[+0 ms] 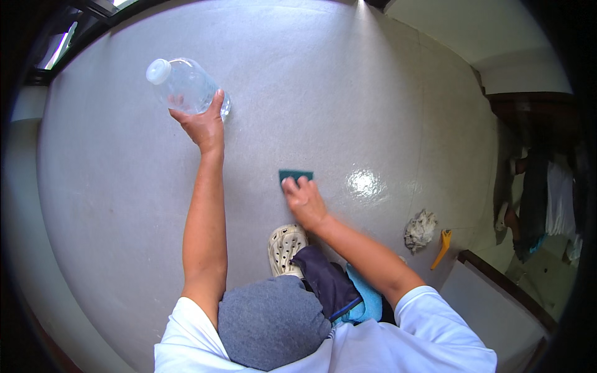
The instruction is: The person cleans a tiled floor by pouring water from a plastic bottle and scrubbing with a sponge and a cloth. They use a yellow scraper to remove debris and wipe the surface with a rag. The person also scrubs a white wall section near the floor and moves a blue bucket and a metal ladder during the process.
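Note:
My left hand (203, 122) is wrapped around a large clear plastic bottle (189, 84) with a white cap, which is tilted toward the upper left above the grey floor (261, 116). Under the fingers of my right hand (305, 200) a dark green scouring pad (296, 175) lies pressed to the floor, just beyond a cream clog (284, 247) on my foot. To the right of this hand a patch of the floor looks wet and shines.
On the right lie a crumpled whitish rag (420, 231) and a yellow-handled scraper-like tool (441, 249). A dark-edged white panel (489, 307) stands at the lower right. Beyond it, at the far right, are other people's legs and clothing (536, 200). Walls border the floor.

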{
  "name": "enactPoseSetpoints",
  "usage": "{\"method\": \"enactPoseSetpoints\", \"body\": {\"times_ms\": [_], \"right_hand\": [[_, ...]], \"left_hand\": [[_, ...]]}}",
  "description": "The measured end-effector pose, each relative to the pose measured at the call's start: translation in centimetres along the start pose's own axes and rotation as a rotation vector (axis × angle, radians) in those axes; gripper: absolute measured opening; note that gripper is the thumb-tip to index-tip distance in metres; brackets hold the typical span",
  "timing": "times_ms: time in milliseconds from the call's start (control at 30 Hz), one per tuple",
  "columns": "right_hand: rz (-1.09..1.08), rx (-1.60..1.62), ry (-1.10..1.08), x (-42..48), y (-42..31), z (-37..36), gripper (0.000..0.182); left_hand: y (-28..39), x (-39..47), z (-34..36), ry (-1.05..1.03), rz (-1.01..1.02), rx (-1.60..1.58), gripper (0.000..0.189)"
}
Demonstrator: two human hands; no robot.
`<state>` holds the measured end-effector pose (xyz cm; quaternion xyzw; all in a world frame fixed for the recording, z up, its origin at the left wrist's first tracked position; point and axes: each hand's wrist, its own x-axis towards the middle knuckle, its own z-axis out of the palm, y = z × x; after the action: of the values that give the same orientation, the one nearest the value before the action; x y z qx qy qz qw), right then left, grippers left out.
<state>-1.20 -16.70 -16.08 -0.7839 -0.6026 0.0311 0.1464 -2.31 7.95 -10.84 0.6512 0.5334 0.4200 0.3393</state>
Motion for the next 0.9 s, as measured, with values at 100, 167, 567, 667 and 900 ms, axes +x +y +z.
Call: {"method": "enactPoseSetpoints", "body": {"times_ms": [100,167,567,667,900], "right_hand": [[0.04,0.013,0.037,0.7,1.3,-0.2,0.021],[0.236,-0.06,0.041,1.7,2.1,-1.0,0.028],[0.61,-0.278,0.285,-5.6,19.9,-4.7,0.027],[1.27,0.596,0.597,-2.8,19.8,-6.4,0.028],[0.012,0.055,0.362,-0.7,3.7,-0.7,0.035]], "left_hand": [[0.0,0.2,0.1,0.004,-0.015,-0.009,0.092],[0.0,0.0,-0.2,0.005,-0.026,-0.004,0.093],[0.6,0.1,-0.5,-0.121,0.028,-0.257,0.09],[-0.4,0.1,0.2,-0.079,0.07,-0.303,0.085],[0.2,-1.1,1.1,-0.135,0.052,-0.31,0.086]]}}
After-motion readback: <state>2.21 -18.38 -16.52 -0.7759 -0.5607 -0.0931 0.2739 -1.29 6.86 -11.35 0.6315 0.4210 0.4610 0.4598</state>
